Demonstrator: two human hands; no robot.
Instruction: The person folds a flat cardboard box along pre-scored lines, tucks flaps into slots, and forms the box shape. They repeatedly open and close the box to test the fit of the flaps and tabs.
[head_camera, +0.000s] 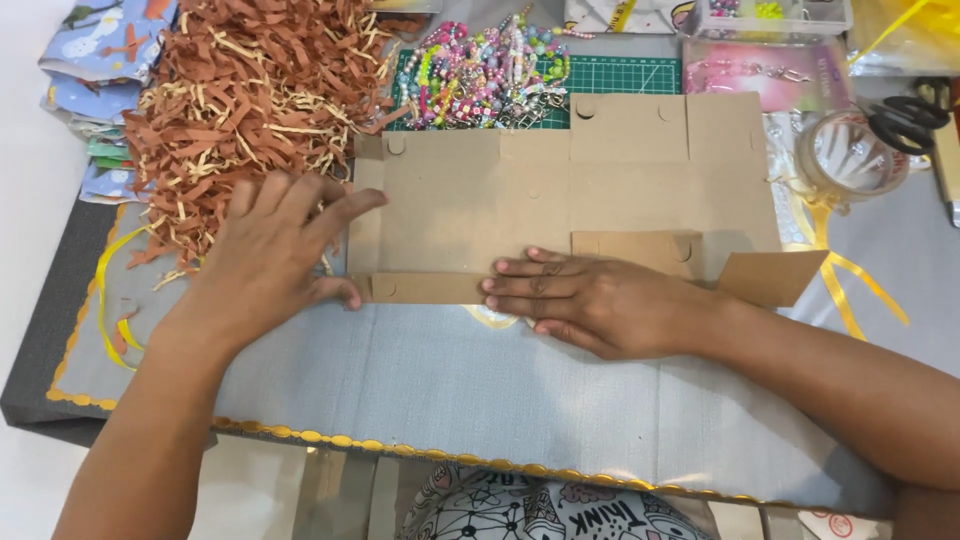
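Brown cardboard box blank (560, 190) lies flat on the grey cloth table (420, 370), pressed by both open, empty hands: left hand (270, 250) at its left edge, right hand (590, 300) on the near flap; shredded paper (250, 90), beads (490, 70), tape roll (850, 155) and scissors (910, 115) beyond

Both hands flat, left hand (270, 245) fingers spread, right hand (575, 300) fingers together

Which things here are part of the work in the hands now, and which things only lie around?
In hand:
flat cardboard box blank
left hand, at its left edge
right hand, pressing its near flap

Lying about:
shredded brown paper
bead strings
green cutting mat
tape roll
scissors
yellow ribbon
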